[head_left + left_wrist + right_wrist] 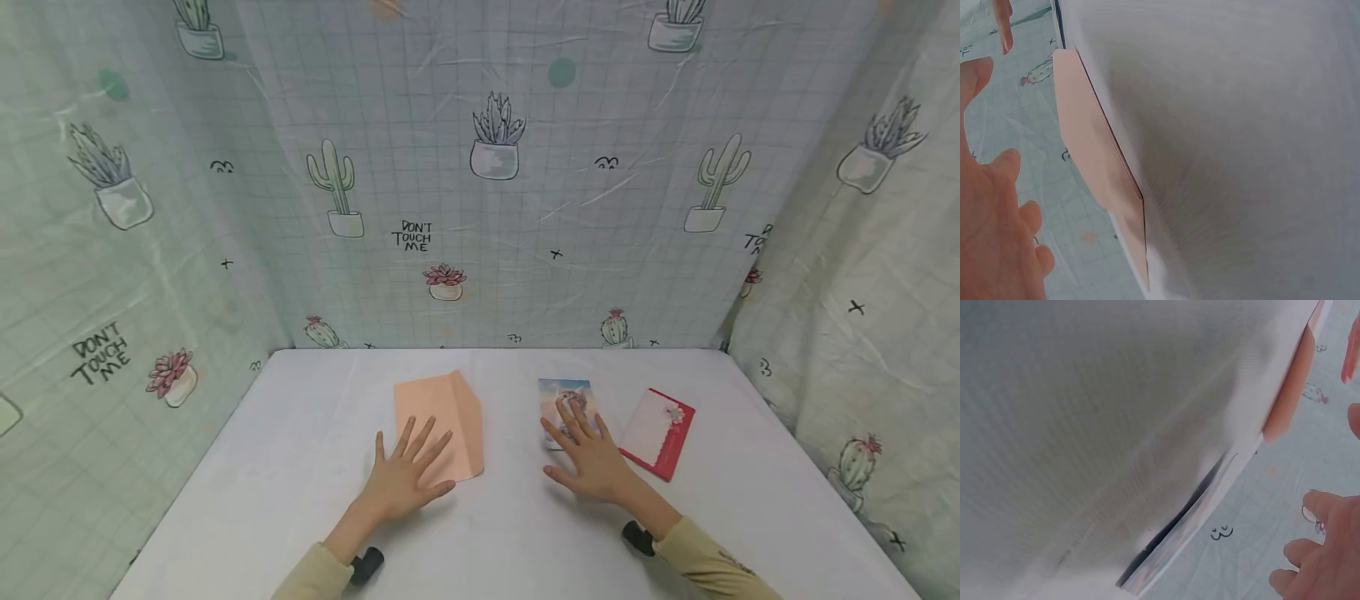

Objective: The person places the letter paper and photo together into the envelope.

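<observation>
– We've the left hand (397, 483) spread wide over the peach envelope (442, 404), lower centre!
– Right hand (592, 469) likewise (both empty), over the picture card (551, 395), lower right; one low sweep could skid that into the red-edged card (654, 433)!

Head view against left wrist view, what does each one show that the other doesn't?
Only the head view shows the red rectangular card with a pale panel and flower, both beige fabric sleeves and the back of the left hand. Only the left wrist view shows that hand's palm side, with a low, edge-on look at the flat peach paper envelope. Both share that envelope, the left hand, the white tabletop and the pale cactus-print sheet.
</observation>
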`<state>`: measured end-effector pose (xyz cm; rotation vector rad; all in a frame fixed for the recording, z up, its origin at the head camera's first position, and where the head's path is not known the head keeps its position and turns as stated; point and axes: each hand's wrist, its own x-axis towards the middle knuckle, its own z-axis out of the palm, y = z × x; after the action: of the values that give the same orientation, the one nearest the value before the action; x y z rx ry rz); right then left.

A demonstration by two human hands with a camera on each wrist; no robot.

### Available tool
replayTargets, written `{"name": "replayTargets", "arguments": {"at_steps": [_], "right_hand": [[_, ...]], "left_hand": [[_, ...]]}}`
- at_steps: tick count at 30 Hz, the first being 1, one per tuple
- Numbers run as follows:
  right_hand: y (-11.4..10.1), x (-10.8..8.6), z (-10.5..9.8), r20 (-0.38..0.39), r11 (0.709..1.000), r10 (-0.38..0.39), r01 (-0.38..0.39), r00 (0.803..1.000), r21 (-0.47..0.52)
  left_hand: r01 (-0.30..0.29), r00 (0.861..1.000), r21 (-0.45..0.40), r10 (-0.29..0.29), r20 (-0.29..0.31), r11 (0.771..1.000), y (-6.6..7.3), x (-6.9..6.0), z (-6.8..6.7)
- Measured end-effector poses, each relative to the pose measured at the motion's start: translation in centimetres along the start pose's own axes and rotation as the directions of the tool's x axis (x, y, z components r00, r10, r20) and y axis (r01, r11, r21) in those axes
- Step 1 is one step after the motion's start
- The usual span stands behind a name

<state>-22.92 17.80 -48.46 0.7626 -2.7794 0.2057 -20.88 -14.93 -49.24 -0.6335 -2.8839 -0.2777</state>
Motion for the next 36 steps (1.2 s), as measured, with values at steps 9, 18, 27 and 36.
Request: {"name": "replayTargets", "arguments": {"at_steps": [9, 18, 27, 36], "right_hand": [[0.4, -0.6, 0.4, -0.033, 0.999, -0.023, 0.025, 0.999, 0.038], [0.9, -1.4, 1.1, -0.035, 0.997, -0.015, 0.018, 0.999, 0.08], [1.3, -1.7, 0.9, -0.006, 0.994, 0.009, -0.008, 1.0, 0.107], [2.0, -1.7, 0.4, 0.033, 0.988, 0.057, -0.061, 0.998, 0.14]], "left_hand": [[0.0, 1.0, 0.003, 0.0, 0.003, 1.0, -0.2, -0.3, -0.1], [0.011, 1.0, -0.004, -0.011, 0.023, 1.0, -0.4, -0.7, 0.5], [-0.009, 0.999, 0.016, 0.008, 0.031, 1.0, -0.7, -0.8, 0.3], [-0.046, 0.999, 0.027, 0.046, 0.008, 0.999, -0.9, -0.8, -0.3]]}}
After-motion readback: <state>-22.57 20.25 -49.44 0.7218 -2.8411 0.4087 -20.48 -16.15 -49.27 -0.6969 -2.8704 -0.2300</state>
